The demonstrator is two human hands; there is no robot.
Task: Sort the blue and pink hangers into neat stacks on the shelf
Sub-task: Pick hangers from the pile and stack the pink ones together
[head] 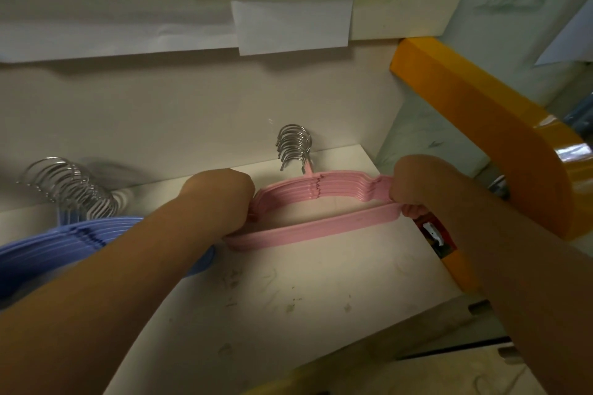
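Blue hangers [64, 240] lie in a stack near the left edge of the shelf [321, 282], but the left arm covers part of them and the picture's edge cuts them off. Their metal hooks [67, 186] look blurry. The pink hangers [321, 202] are stacked together near the back right corner, hooks pointing at the wall. The left hand [221, 199] grips one end and the right hand [414, 183] grips the other, so both ends are hidden.
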